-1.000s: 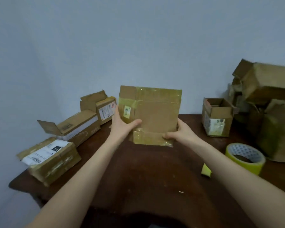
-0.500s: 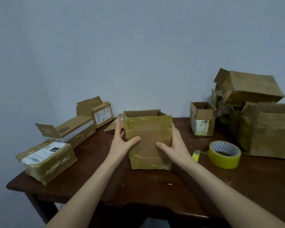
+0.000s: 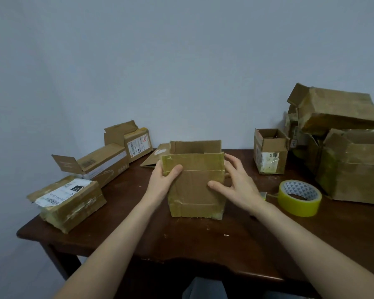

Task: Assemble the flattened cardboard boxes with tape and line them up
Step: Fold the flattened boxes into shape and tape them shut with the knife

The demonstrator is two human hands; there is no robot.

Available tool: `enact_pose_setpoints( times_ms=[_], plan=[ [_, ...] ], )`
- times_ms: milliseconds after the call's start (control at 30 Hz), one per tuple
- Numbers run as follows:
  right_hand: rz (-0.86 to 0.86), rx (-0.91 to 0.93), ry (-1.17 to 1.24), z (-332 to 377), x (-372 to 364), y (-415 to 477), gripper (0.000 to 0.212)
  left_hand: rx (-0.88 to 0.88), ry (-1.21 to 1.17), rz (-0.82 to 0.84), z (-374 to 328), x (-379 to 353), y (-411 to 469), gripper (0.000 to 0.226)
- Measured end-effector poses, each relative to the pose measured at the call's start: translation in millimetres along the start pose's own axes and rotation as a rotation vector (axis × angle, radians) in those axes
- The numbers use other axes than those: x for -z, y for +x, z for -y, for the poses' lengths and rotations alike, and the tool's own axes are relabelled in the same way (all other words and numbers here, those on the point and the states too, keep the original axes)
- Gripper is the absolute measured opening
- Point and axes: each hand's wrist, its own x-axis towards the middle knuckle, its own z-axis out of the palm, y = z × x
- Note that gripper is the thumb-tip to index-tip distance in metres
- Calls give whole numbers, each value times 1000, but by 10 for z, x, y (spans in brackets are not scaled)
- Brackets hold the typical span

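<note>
Head view down onto a dark wooden desk (image 3: 203, 240) set against a pale wall (image 3: 181, 61); at the centre, upright and open at the top, a taped cardboard box (image 3: 195, 190), bottom flat on the desk, yellowish tape banding its upper and lower front; gripped at its left side by the left hand (image 3: 162, 182), thumb pressed on the front face near the top band, fingers wrapped round the side out of sight; flanked on the right by the right hand (image 3: 240, 186), released, thumb tip touching the front face, fingers spread and nearly straight just beside the right edge; contact of those fingers with the cardboard impossible to tell. Behind the box's left rear corner, a flat cardboard flap (image 3: 154, 157) lying on the desk; cannot tell whether joined to the box.

Along the left of the desk, three boxes in a line from near edge to wall: nearest, a labelled box (image 3: 73, 210) with a white barcode sticker on top; next, a long box (image 3: 104, 167) with an end flap open to the left; farthest, a small box (image 3: 136, 144) with a raised flap and a white label.

Right of the centre box and well apart, a small open box (image 3: 270, 156), upright, label on its front; beyond it, a large box (image 3: 352, 173) with a tilted box (image 3: 337, 111) resting on top; near the large box, a yellow tape roll (image 3: 298, 205) flat on the desk, near the right hand but untouched.
</note>
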Motion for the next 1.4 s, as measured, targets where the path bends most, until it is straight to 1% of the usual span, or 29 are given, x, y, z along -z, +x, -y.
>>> enact_pose_setpoints(
  times_ms=[67,167,200,233,300,367,433,467,500,533,567,633,667,700,733,800,833,900,1000,1100,1200,1267,1333,1400],
  plan=[
    [-9,-11,72,22,54,60,71,-36,12,-5,-41,0,2,85],
    [-2,-12,197,82,122,133,50,-117,76,-11,-118,1,75,78],
    [6,-13,230,97,125,150,46,-128,63,-3,-162,-1,103,80],
    [12,-21,269,115,120,161,45,-119,51,6,-204,-2,131,88],
    [3,-77,387,146,104,184,57,-84,87,23,-265,-4,187,99],
    [-19,-112,440,168,112,233,75,-78,157,54,-281,12,207,95],
    [-32,-113,410,175,139,299,88,-92,233,84,-277,51,224,75],
    [-32,-115,401,176,155,328,91,-94,269,90,-270,64,234,64],
    [-20,-110,393,177,173,349,91,-87,294,92,-266,75,240,53],
    [7,-96,369,176,184,369,85,-80,314,95,-264,78,249,43],
    [43,-75,330,162,187,387,74,-71,327,100,-258,79,257,36],
    [107,-36,212,141,189,417,51,-53,322,95,-240,88,272,29],
    [128,-29,146,131,186,432,45,-50,317,91,-222,96,271,29],
    [153,-25,90,127,175,448,45,-58,326,91,-196,106,256,30],
    [190,-21,44,130,162,461,49,-71,360,98,-156,117,236,33],
    [263,-2,-60,153,117,482,68,-82,434,126,-30,120,189,40],
    [283,8,-115,161,81,489,76,-73,434,124,31,110,166,43],
    [269,16,-146,171,19,525,82,-54,406,74,79,88,162,46],
    [276,-13,-122,137,7,616,79,-38,437,34,47,44,241,46],
    [295,-50,-21,74,43,661,71,-38,562,59,0,-17,319,38],
    [260,-67,89,86,9,626,61,-1,602,65,-10,-33,389,38],
    [192,-65,128,153,-64,618,58,11,587,16,-47,-24,420,37],
    [144,-84,196,211,-179,599,57,-8,602,-50,-102,31,416,34],
    [164,-109,230,220,-358,546,60,-9,680,-31,-112,121,408,32]
  ],
)
